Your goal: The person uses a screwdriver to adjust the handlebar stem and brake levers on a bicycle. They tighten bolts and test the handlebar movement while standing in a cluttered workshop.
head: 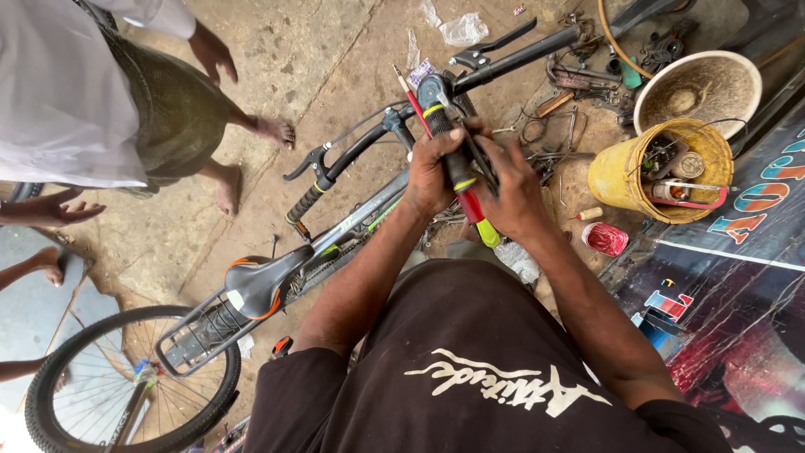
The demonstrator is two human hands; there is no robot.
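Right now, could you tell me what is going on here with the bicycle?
A person stands over a bicycle, both hands closed around a red tool at the handlebar stem. The left hand and right hand each grip it. A yellow bucket of parts sits to the right. Another person stands barefoot nearby.

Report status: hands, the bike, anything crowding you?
Both hands, left and right, gripping the red-and-green suspension fork. Bicycle on the ground below. Bystander close by; yellow bucket of parts alongside.

Yellow bucket (pixel 625 180) of parts, tan basin (pixel 738 88), red lid (pixel 605 239)
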